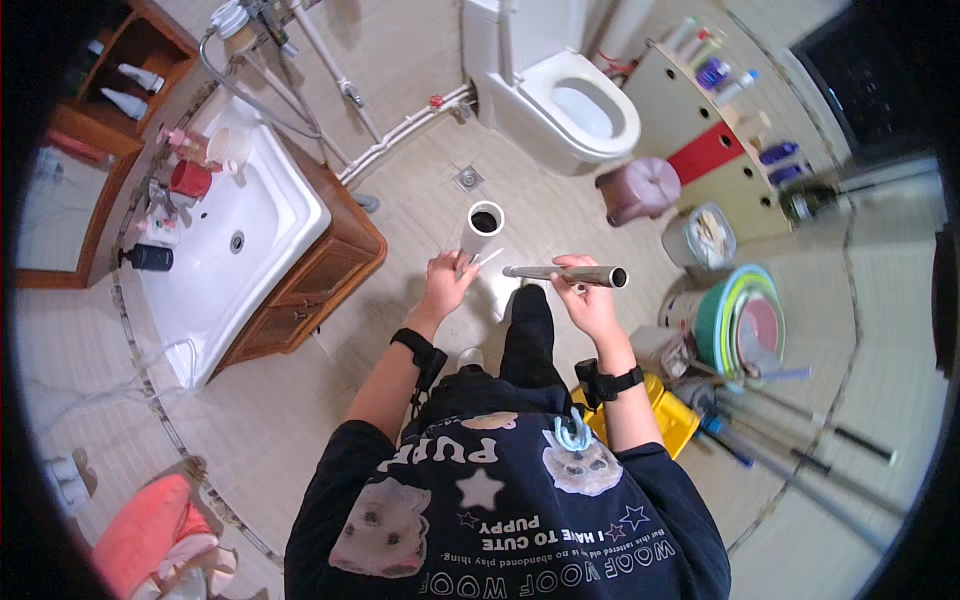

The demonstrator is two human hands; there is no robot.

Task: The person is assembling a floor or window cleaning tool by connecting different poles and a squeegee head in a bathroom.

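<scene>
My left hand (447, 284) is closed at the lower part of a white tube (471, 243) with a dark round opening at its top. A thin white strip (489, 257) juts out beside those fingers; what it belongs to is unclear. In my right hand (590, 303) is a silver metal tube (550, 272), tilted sideways over the floor, with its hollow end toward the right. My fingers curl round it near that end. The two tubes are apart. Both wrists wear black bands.
At left stands a white washbasin (262, 215) on a wooden cabinet (290, 300). A toilet (570, 110) is ahead, with a purple stool (640, 190) and a small bin (700, 238) to its right. Stacked basins (735, 320), a yellow bucket (668, 418) and several long poles crowd the right.
</scene>
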